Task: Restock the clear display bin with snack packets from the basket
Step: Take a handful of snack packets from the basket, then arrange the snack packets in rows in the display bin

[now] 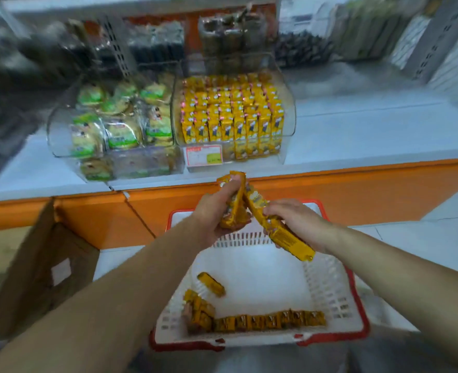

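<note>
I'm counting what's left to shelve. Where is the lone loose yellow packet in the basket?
In the head view, the loose packet lies on the floor of the basket, left of centre, just beyond the row of packets along its near wall.

bin (287, 109): clear glossy plastic | packets (281, 232): shiny foil | basket (327, 289): white slotted plastic | box (34, 278): matt cardboard

The one view comes from a wide-angle camera on the person's head, looking forward and steeply down, close above the white basket (328, 288) low in the frame and facing the shelf (362, 130) ahead, where the clear display bin (288, 114) stands near, upper middle, blurred.
</note>
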